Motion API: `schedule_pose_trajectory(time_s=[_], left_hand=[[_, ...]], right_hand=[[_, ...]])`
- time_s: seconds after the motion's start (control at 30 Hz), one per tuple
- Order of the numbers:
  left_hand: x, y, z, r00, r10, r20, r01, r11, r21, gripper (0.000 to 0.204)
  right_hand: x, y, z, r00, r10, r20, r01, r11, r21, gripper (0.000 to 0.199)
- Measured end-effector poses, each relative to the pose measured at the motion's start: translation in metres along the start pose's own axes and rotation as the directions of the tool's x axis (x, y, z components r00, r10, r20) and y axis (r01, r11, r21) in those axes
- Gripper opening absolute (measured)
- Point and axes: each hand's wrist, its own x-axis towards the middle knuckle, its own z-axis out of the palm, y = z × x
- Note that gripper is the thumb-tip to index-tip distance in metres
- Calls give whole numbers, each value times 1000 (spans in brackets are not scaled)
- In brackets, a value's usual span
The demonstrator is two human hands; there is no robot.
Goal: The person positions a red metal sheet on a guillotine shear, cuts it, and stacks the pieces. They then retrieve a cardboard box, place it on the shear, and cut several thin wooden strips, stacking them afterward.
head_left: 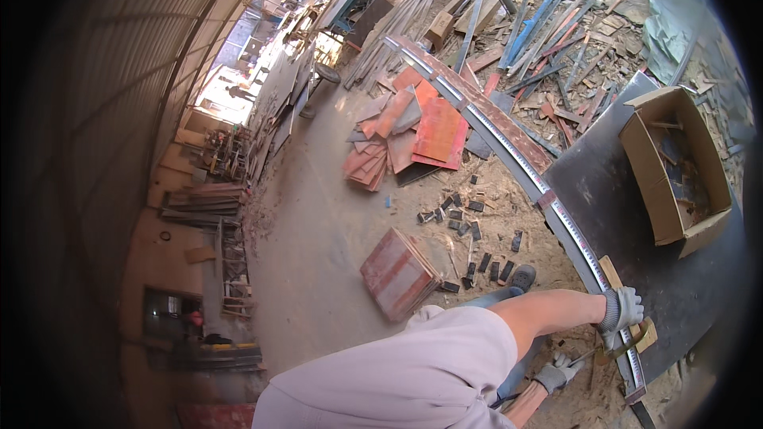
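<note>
My left hand (622, 308), in a grey work glove, reaches out from a pale short sleeve and presses down on a small wooden block (645, 336) at the near edge of a dark table top (612, 206). The block lies against a long metal rail with a measuring scale (520, 160). Lower down, my right hand (559, 371), also gloved, grips a thin yellowish tool (616, 347) that points toward the block. A thin wooden strip (610, 272) lies just beyond my left hand.
An open cardboard box (666, 191) with dark scraps stands on the table. On the sawdust floor are stacks of red boards (397, 272) (413, 131), several small dark blocks (469, 222) and my shoe (522, 276). Piled timber and metal bars (548, 24) lie beyond.
</note>
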Motion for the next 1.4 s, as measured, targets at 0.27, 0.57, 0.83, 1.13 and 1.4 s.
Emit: schedule_pose_trajectory(time_s=[0.27,0.57,0.83,1.13,1.4], left_hand=[[-95,-18,-42,994,-48,94,60,990,-126,110],[-533,-199,-23,535,-844,30,773,475,-420,31],[-910,-238,-10,-221,-864,452,957,-283,-72,26],[-840,-162,-14,-254,-923,288,821,-363,-441,44],[-751,-177,-96,-297,-949,109,626,-279,-728,35]], right_hand=[[14,78,-38,956,-240,169,291,850,-439,68],[-51,174,-117,990,-130,50,123,659,-742,24],[-119,229,-31,873,-185,452,482,178,-858,28],[-163,235,166,455,-161,876,885,189,-426,24],[-181,264,351,51,-126,991,937,-337,-91,30]])
